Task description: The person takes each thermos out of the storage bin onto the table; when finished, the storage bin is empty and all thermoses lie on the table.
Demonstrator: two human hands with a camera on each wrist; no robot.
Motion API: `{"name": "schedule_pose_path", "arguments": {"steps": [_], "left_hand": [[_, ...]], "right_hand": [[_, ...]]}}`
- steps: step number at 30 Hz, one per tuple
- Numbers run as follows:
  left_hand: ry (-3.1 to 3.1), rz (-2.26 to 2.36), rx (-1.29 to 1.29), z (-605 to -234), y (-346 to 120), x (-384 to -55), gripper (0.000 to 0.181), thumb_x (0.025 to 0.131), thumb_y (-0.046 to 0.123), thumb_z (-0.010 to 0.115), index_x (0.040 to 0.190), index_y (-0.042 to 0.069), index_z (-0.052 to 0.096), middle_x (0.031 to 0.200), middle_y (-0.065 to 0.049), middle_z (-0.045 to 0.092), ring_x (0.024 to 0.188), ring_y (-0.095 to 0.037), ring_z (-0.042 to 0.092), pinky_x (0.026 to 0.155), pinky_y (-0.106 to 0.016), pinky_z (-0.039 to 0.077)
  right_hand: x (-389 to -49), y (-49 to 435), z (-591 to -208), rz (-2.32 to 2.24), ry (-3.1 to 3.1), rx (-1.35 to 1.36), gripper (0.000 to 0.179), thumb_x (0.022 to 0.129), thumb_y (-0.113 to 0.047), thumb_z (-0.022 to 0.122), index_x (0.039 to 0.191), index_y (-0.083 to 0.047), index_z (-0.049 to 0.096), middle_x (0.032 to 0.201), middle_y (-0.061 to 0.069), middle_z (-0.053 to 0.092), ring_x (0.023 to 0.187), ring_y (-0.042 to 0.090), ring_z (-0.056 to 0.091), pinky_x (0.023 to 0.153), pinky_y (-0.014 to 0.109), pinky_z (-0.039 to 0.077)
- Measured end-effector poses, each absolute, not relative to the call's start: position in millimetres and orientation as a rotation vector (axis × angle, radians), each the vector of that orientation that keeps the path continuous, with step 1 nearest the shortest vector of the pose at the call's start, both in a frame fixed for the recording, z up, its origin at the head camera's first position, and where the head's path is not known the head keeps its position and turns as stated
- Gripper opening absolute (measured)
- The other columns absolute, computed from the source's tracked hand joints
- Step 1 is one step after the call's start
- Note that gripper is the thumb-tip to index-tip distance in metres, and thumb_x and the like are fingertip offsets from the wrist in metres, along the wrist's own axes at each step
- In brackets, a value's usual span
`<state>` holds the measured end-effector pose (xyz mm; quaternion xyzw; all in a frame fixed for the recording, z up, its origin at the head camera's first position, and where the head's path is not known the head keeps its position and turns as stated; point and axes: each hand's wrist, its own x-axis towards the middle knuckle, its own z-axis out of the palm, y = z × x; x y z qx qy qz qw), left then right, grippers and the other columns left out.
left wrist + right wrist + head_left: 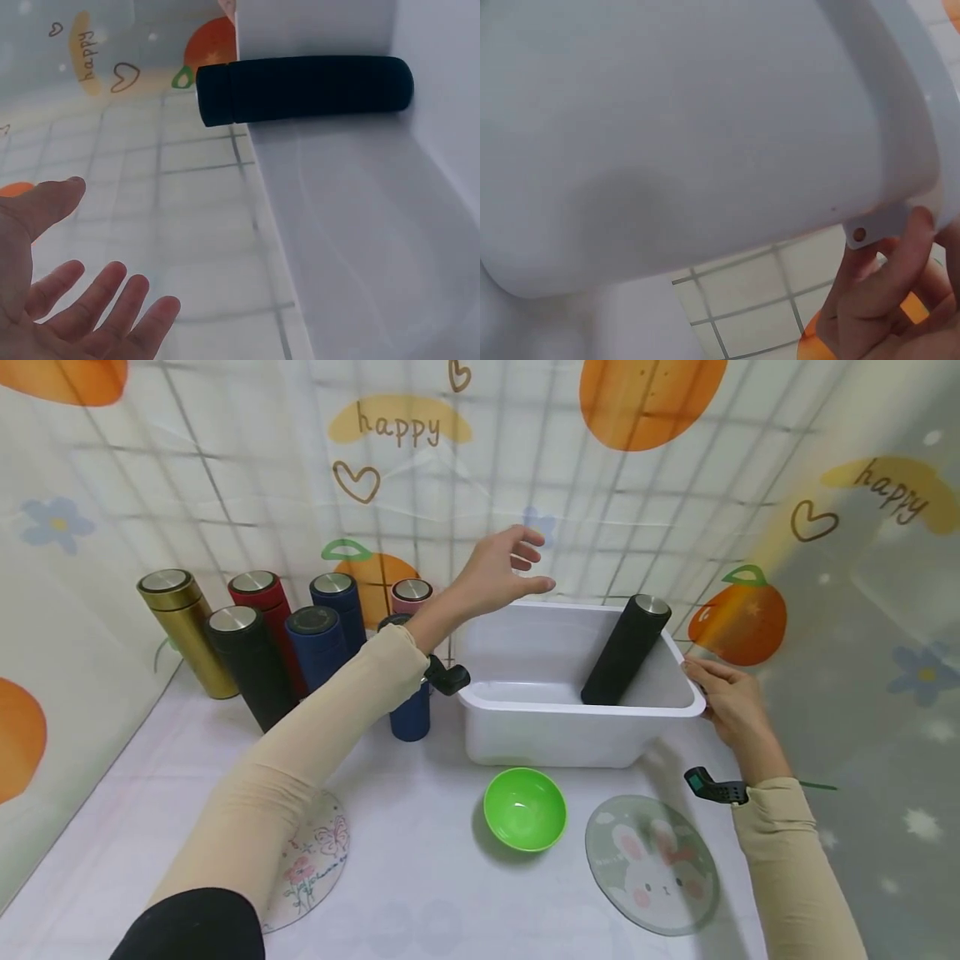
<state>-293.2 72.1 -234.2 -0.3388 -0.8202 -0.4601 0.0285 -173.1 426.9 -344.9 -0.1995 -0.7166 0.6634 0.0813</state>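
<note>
A white plastic bin (555, 727) stands on the table, and a black thermos bottle (626, 652) leans inside it against the right end. My left hand (506, 572) is raised above the bin's back left rim, fingers spread and holding nothing. In the left wrist view, the hand (82, 292) is apart from the black thermos (315, 88). At the bin's right end, my right hand (723, 697) grips the rim. The right wrist view has the fingers (885, 281) curled at the bin's edge, beside a small tab with a hole.
Several thermos bottles stand at the left: gold (187, 635), black (251, 664), red and blue; a pink one is partly behind my left arm. In front of the bin sit a green bowl (525, 810), a rabbit-print round mat (652, 864) and a flowered mat (318, 868).
</note>
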Motion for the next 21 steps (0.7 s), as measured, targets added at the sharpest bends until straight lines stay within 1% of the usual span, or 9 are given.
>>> {"name": "schedule_pose_path", "arguments": {"steps": [5,12,17,21], "left_hand": [[-2.574,-1.402,-1.069,-232.9,90.5,-298.4,0.062,0.087,0.027,0.079,0.138,0.006,0.051,0.126,-0.01,0.061,0.116,-0.02,0.06,0.092,-0.024,0.049],[-2.618,-1.391,-1.03,-235.8,117.0,-304.3,0.064,0.085,0.028,0.082,0.137,0.008,0.052,0.127,-0.01,0.06,0.117,-0.021,0.059,0.091,-0.025,0.049],[-2.647,-1.364,-1.027,-239.2,132.8,-308.7,0.065,0.085,0.029,0.081,0.138,0.008,0.05,0.128,-0.01,0.061,0.117,-0.021,0.059,0.089,-0.024,0.049],[-2.648,-1.356,-1.028,-241.6,141.1,-312.2,0.065,0.086,0.03,0.08,0.139,0.007,0.05,0.127,-0.01,0.061,0.116,-0.021,0.059,0.088,-0.023,0.049]], "right_hand": [[-173.7,427.3,-344.9,1.987,-2.14,-0.597,0.06,0.084,-0.039,0.079,0.137,-0.016,0.063,0.108,-0.004,0.057,0.08,0.01,0.064,0.065,0.022,0.058],[-172.7,429.8,-346.1,2.003,-2.109,-0.575,0.056,0.084,-0.037,0.079,0.135,-0.016,0.065,0.105,-0.005,0.06,0.078,0.009,0.066,0.065,0.023,0.058],[-173.1,429.7,-346.7,2.007,-2.104,-0.575,0.058,0.084,-0.037,0.079,0.136,-0.015,0.064,0.104,-0.005,0.062,0.076,0.008,0.065,0.064,0.022,0.058],[-174.5,428.1,-346.9,2.001,-2.111,-0.591,0.063,0.083,-0.038,0.079,0.139,-0.013,0.061,0.106,-0.005,0.061,0.077,0.009,0.065,0.064,0.022,0.057]]}}
